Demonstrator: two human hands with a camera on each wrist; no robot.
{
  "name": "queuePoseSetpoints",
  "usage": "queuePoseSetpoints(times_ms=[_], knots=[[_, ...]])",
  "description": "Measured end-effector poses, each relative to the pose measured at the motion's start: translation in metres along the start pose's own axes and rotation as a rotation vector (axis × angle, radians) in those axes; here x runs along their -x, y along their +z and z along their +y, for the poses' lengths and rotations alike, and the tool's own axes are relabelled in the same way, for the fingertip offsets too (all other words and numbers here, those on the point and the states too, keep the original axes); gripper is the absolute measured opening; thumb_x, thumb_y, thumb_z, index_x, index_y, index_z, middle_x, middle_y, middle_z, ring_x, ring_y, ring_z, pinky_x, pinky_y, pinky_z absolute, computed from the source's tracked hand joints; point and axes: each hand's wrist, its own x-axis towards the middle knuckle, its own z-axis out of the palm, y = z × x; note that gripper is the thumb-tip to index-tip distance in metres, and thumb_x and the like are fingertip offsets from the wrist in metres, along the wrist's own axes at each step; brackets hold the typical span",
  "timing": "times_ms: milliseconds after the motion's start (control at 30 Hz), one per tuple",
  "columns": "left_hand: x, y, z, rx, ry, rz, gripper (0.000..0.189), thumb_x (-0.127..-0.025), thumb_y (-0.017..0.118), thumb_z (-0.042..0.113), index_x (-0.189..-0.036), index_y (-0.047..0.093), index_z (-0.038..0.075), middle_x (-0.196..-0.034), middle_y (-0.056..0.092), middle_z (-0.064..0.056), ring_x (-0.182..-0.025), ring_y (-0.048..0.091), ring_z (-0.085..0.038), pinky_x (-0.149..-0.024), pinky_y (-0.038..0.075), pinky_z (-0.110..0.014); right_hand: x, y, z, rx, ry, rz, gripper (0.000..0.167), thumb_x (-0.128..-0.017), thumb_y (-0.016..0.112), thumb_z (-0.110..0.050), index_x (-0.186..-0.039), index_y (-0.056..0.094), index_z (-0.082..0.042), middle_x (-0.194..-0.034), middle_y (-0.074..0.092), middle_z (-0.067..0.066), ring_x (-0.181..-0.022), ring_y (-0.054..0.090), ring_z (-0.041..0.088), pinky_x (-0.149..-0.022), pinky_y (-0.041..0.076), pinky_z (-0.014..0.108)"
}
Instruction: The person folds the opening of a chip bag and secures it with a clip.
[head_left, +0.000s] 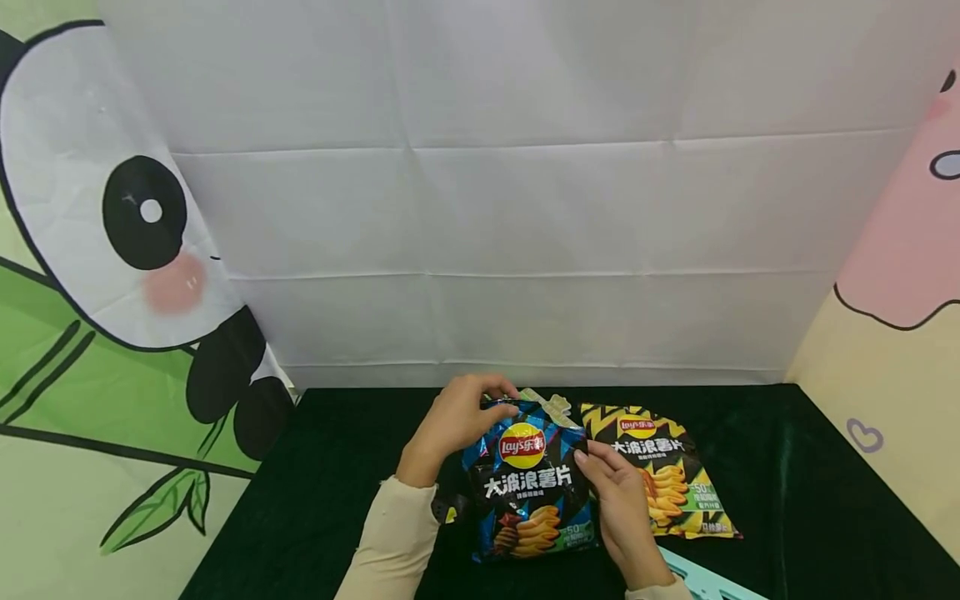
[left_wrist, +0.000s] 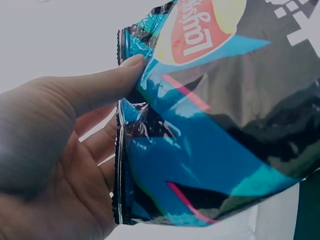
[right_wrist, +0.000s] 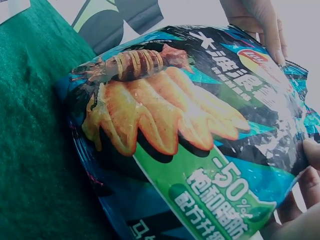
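A blue-and-black Lay's potato chip bag (head_left: 528, 492) is held in both hands, its printed front showing and its top slightly crumpled. My left hand (head_left: 461, 421) pinches the upper left of the bag, with the thumb in front and the fingers behind. In the left wrist view the left thumb (left_wrist: 107, 82) presses near the crimped top seal (left_wrist: 120, 160). My right hand (head_left: 618, 504) grips the bag's right side, thumb on the front; its other fingers are partly hidden behind. The bag's bottom end is close over the green cloth in the right wrist view.
A yellow-and-black Lay's chip bag (head_left: 660, 475) lies to the right on the dark green cloth (head_left: 750, 467). Behind the blue bag shows a pale, crumpled item (head_left: 557, 408). A light blue flat piece (head_left: 708, 577) is by the right wrist, a small dark item (head_left: 448, 507) by the left forearm.
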Motion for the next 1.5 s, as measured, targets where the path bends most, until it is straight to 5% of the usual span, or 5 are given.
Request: queuePoseSetpoints(times_ms=[267,533,900,1200,1500], knots=[[0.0015,-0.0005,-0.0016,0.018,0.036,0.010,0.008,-0.097,0.068,0.023,-0.102,0.074,0.025,-0.112,0.073,-0.002,-0.093,0.063,-0.018,-0.082,0.054,-0.039,0.0008,-0.0018,-0.0010,-0.018,-0.014,0.011,0.032,-0.099,0.065,-0.016,-0.130,0.065,-0.006,-0.113,0.073,-0.012,-0.103,0.065,0.003,-0.091,0.051,0.017],[0.0033,-0.0015,-0.0040,0.066,0.037,0.007,0.012,-0.098,0.066,0.021,-0.101,0.076,0.026,-0.104,0.074,0.003,-0.075,0.060,-0.012,-0.067,0.049,-0.030,0.0021,-0.0038,-0.0019,-0.039,-0.055,-0.025,0.029,-0.101,0.059,-0.009,-0.128,0.068,-0.007,-0.109,0.072,-0.022,-0.110,0.062,0.002,-0.094,0.050,0.017],[0.0060,0.0011,-0.0034,0.104,0.052,-0.014,0.019,-0.100,0.061,0.016,-0.100,0.078,0.026,-0.119,0.074,0.001,-0.113,0.065,-0.020,-0.096,0.053,-0.048,0.0024,-0.0036,-0.0005,-0.068,-0.088,-0.023,0.028,-0.100,0.061,-0.009,-0.127,0.068,-0.005,-0.109,0.074,-0.020,-0.109,0.064,0.000,-0.093,0.051,0.017],[0.0072,0.0014,-0.0033,0.098,0.057,-0.006,0.020,-0.101,0.061,0.016,-0.099,0.078,0.026,-0.118,0.074,0.001,-0.103,0.063,-0.016,-0.090,0.054,-0.042,0.0029,-0.0017,-0.0008,-0.074,-0.087,-0.021,0.026,-0.101,0.058,-0.006,-0.124,0.070,-0.005,-0.111,0.073,-0.015,-0.112,0.061,0.005,-0.094,0.050,0.018],[0.0083,0.0051,-0.0016,0.044,0.073,-0.031,0.019,-0.104,0.054,0.017,-0.102,0.072,0.024,-0.115,0.072,-0.001,-0.089,0.061,-0.014,-0.083,0.053,-0.037,0.0037,-0.0027,-0.0019,-0.133,-0.088,-0.037,0.023,-0.099,0.059,-0.006,-0.102,0.077,-0.020,-0.104,0.074,-0.012,-0.107,0.062,0.007,-0.093,0.050,0.021]])
